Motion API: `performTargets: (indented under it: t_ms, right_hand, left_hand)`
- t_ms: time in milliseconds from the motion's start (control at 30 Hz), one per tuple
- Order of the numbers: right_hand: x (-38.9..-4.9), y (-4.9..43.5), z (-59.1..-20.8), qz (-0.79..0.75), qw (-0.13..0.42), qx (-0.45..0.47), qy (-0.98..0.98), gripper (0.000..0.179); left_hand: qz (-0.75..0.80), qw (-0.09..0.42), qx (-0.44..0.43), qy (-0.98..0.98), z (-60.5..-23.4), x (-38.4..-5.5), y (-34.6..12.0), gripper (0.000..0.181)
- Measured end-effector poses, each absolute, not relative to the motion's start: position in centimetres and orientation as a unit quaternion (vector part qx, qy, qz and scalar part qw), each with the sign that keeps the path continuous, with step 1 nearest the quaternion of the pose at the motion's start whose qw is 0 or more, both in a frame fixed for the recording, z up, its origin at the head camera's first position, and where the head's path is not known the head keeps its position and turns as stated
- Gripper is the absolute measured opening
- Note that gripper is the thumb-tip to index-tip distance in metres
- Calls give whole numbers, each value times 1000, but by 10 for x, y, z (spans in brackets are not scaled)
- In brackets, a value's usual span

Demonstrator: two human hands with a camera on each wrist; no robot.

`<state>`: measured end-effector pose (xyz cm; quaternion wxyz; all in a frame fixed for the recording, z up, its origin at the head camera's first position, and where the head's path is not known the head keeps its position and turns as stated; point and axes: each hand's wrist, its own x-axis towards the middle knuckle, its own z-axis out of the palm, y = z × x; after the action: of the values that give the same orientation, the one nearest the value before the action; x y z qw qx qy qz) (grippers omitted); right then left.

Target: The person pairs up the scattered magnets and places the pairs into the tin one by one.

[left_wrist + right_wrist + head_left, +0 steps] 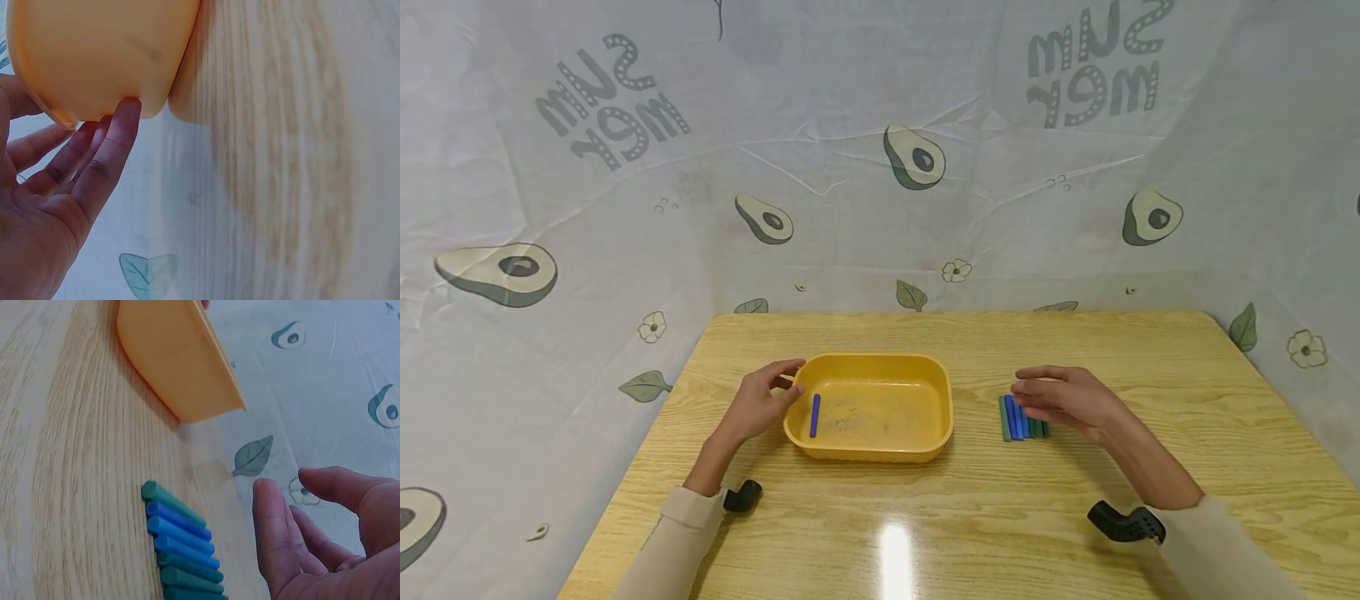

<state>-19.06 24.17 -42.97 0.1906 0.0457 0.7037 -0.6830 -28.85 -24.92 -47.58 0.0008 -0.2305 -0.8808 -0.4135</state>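
A yellow plastic tray (880, 451) stands on the table with one blue-violet crayon (815, 416) lying in its left end. My left hand (765, 402) grips the tray's left rim, thumb over the edge and fingers against the outer wall (106, 56). To the right of the tray, several green and blue crayons (1009, 418) lie side by side in a row. My right hand (1071, 398) hovers above that row with thumb and fingers apart, nothing between them. In the right wrist view, a gap shows between the fingers and the nearest crayons (184, 528).
The light wooden table (820, 533) carries everything. A white cloth (835, 275) printed with avocados and leaves hangs behind and at both sides of it. Faint dark smudges mark the tray's floor. A black wrist device (1127, 523) sits at each sleeve cuff.
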Motion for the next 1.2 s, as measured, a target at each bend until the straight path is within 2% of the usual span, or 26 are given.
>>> performTargets:
  t_ms: [533,1200]
  right_hand:
    - [-212,184,-413,-700,186,28,689,56]
    - [-245,103,-410,-707,223,16,671,51]
  left_hand:
    - [-413,8,-241,-878,-475,-289,-250,47]
    - [-410,10,-250,-877,-476,-289,-251,48]
